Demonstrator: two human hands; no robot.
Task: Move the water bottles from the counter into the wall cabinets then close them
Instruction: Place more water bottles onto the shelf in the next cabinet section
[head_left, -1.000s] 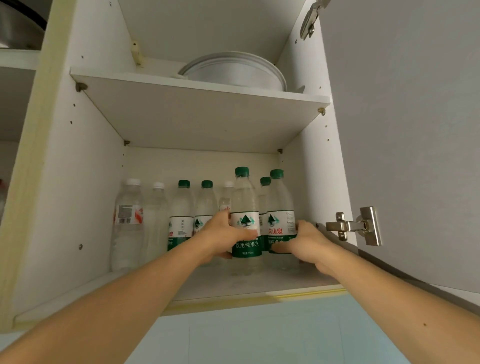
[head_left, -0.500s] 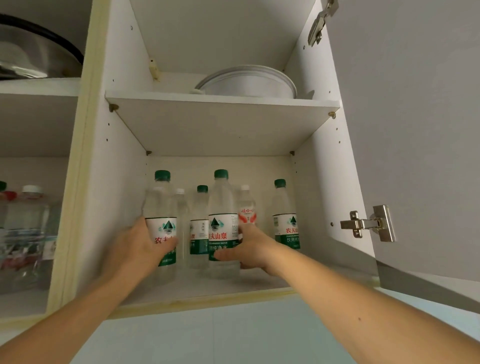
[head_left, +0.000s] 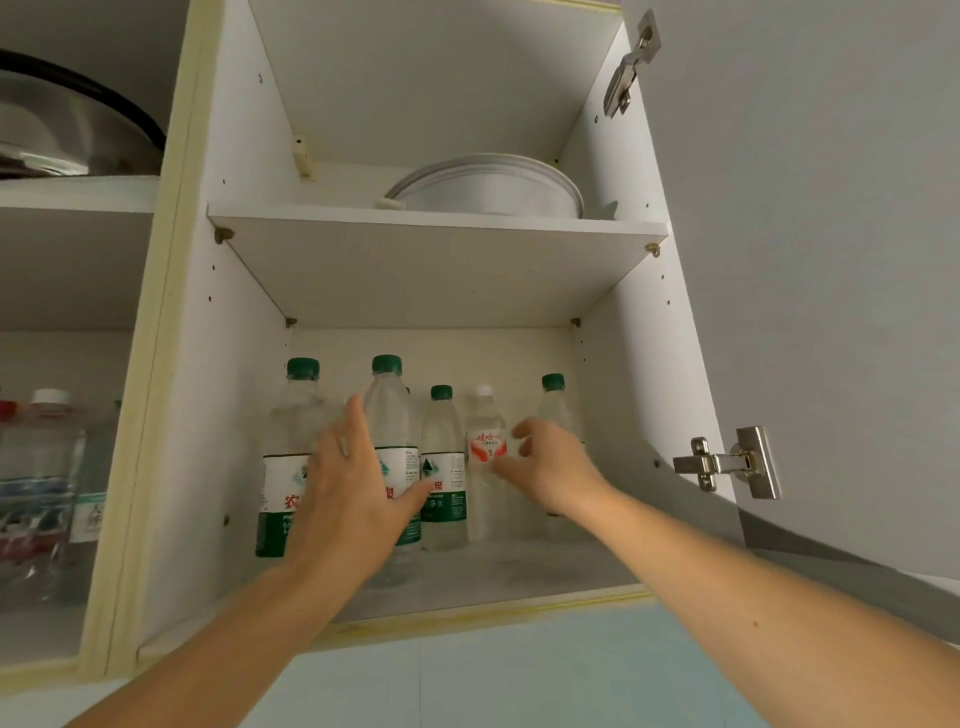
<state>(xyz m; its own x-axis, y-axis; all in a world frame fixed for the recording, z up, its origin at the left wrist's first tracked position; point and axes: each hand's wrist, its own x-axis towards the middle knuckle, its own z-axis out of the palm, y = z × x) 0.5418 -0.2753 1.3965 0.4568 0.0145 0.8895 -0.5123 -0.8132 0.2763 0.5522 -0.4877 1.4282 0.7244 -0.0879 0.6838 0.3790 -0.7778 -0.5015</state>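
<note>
In the neighbouring cabinet on the far left, a metal pot (head_left: 72, 130) sits on the upper shelf and a few bottles (head_left: 44, 467) stand on the lower one. The open wall cabinet (head_left: 171, 415) holds five water bottles on its bottom shelf (head_left: 545, 571). Nearest the left wall stands a green-capped bottle (head_left: 291, 441), and just right of it a taller green-capped bottle (head_left: 392, 415). The left hand (head_left: 353, 499) is raised in front of these two, fingers straight and spread, gripping neither. Next come a shorter green-capped bottle (head_left: 442, 467) and a white-capped bottle with a red label (head_left: 485, 457). The right hand (head_left: 550, 467) hovers beside the red label, fingers loosely curled with nothing held, covering much of the last bottle (head_left: 553, 400) toward the right wall. A white bowl (head_left: 488, 187) rests on the upper shelf. The door (head_left: 831, 260) hangs open at right.
</note>
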